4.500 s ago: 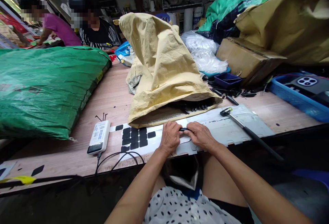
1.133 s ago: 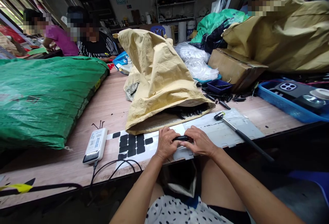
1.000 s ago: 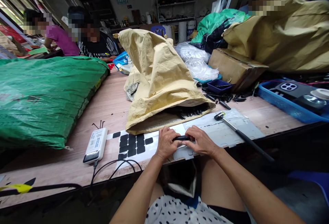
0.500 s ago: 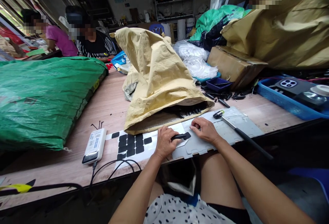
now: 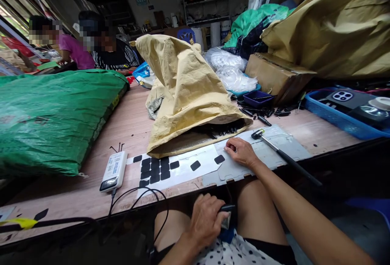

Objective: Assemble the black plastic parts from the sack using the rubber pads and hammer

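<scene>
My left hand [image 5: 207, 218] is below the table edge, over my lap. Its fingers wrap round a black handle-like piece [image 5: 228, 208], whose end sticks out past the thumb. My right hand [image 5: 240, 151] rests on the grey board [image 5: 265, 155] with its fingers curled in; whatever they may hold is hidden. Just left of it lies a white sheet [image 5: 183, 175] bearing several black rounded squares [image 5: 155, 169]. One loose black square [image 5: 219, 159] sits near the sheet's right end, another [image 5: 195, 165] further left.
A tan sack [image 5: 185, 90] opens toward me with black parts inside. The hammer [image 5: 283, 155] crosses the board and overhangs the edge. A white device [image 5: 113, 171] with cables stands left, beside a green sack [image 5: 57, 119]. A blue tray [image 5: 344, 115] is at right. Co-workers sit beyond.
My left hand has moved from the white sheet down over my lap with the black handle-like piece, uncovering a black square on the sheet. My right hand has barely moved.
</scene>
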Action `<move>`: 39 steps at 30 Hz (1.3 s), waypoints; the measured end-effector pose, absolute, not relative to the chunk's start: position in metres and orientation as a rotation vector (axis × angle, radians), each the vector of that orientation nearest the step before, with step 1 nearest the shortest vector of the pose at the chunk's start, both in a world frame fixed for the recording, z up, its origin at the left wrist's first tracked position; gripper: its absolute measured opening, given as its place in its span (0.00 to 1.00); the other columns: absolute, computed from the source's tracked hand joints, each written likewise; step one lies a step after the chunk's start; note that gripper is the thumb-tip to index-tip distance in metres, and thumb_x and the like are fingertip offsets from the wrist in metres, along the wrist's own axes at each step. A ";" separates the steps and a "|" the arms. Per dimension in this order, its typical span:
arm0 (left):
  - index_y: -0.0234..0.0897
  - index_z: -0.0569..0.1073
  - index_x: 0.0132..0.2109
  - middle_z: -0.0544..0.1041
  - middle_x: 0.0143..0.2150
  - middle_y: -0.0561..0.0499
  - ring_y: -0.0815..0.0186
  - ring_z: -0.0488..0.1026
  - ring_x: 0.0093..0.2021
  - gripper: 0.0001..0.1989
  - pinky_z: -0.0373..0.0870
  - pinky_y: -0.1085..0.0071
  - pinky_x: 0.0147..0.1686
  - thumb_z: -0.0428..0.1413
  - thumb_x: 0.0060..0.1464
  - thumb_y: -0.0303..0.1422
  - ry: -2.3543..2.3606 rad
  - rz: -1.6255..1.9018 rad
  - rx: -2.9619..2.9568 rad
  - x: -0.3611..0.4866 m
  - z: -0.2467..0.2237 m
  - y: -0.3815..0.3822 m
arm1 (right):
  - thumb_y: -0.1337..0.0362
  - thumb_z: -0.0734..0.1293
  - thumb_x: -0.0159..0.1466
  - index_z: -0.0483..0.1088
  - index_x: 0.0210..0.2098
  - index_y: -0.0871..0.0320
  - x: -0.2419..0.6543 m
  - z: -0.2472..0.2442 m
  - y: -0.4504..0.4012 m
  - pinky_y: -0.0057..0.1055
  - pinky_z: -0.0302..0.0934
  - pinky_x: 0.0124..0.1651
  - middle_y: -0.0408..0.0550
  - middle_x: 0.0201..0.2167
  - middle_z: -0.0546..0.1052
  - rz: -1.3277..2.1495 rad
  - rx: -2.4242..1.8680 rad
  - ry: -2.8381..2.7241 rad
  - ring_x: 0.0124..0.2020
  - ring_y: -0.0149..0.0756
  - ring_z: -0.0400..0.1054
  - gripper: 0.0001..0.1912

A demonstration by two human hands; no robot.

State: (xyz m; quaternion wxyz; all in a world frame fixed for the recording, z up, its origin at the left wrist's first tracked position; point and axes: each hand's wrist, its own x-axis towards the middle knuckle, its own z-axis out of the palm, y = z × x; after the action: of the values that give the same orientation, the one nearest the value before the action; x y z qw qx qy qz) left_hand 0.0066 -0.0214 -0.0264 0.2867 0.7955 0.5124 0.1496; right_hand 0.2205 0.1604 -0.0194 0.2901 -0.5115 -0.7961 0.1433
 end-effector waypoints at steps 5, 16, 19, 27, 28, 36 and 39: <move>0.44 0.76 0.52 0.80 0.46 0.44 0.51 0.77 0.48 0.14 0.69 0.59 0.47 0.54 0.61 0.34 1.606 -0.009 1.919 0.016 -0.055 -0.027 | 0.61 0.66 0.62 0.68 0.30 0.55 0.221 -0.018 0.160 0.31 0.55 0.39 0.43 0.27 0.72 0.382 -1.357 -2.119 0.33 0.36 0.63 0.06; 0.43 0.76 0.52 0.78 0.45 0.46 0.57 0.73 0.46 0.13 0.69 0.64 0.46 0.53 0.64 0.32 1.643 0.611 2.212 0.022 0.033 0.108 | 0.64 0.63 0.65 0.68 0.32 0.55 0.224 -0.012 0.148 0.34 0.58 0.41 0.46 0.28 0.72 0.259 -1.237 -2.054 0.34 0.38 0.65 0.06; 0.41 0.75 0.54 0.74 0.48 0.43 0.55 0.70 0.49 0.15 0.69 0.62 0.46 0.53 0.62 0.26 1.810 0.503 2.381 0.020 0.033 0.165 | 0.64 0.62 0.66 0.70 0.34 0.56 0.244 -0.009 0.145 0.35 0.59 0.44 0.47 0.30 0.73 0.107 -1.296 -1.936 0.35 0.39 0.65 0.06; 0.38 0.74 0.40 0.73 0.44 0.43 0.53 0.66 0.52 0.04 0.63 0.57 0.51 0.55 0.61 0.26 1.689 0.360 2.658 0.027 0.020 0.200 | 0.56 0.64 0.64 0.72 0.49 0.57 0.316 -0.017 0.140 0.41 0.58 0.43 0.54 0.41 0.76 -0.264 -1.991 -1.751 0.43 0.50 0.67 0.17; 0.37 0.74 0.40 0.74 0.43 0.43 0.52 0.66 0.51 0.02 0.62 0.56 0.51 0.56 0.61 0.27 1.664 0.389 2.644 0.027 0.022 0.195 | 0.55 0.63 0.65 0.72 0.50 0.57 0.320 -0.019 0.140 0.41 0.58 0.42 0.55 0.42 0.75 -0.259 -2.040 -1.775 0.44 0.50 0.67 0.18; 0.41 0.75 0.43 0.75 0.42 0.48 0.56 0.67 0.45 0.07 0.62 0.61 0.45 0.62 0.58 0.36 1.662 0.594 2.389 0.001 0.013 0.127 | 0.59 0.59 0.67 0.74 0.41 0.59 0.324 -0.019 0.145 0.42 0.60 0.40 0.60 0.40 0.76 -0.066 -2.198 -1.759 0.42 0.50 0.69 0.15; 0.41 0.76 0.45 0.76 0.42 0.49 0.58 0.68 0.45 0.09 0.64 0.62 0.47 0.63 0.57 0.35 1.621 0.754 2.215 -0.011 -0.003 0.114 | 0.58 0.58 0.66 0.71 0.42 0.58 0.305 -0.009 0.134 0.39 0.61 0.39 0.59 0.40 0.76 0.010 -2.039 -1.681 0.39 0.48 0.70 0.14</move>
State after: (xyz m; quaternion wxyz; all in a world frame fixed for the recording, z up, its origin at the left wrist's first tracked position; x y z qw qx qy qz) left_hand -0.0107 0.1143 -0.0034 0.1471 0.7696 0.5635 0.2619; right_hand 0.3050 0.1341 -0.0093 0.2469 -0.7477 -0.6165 0.0038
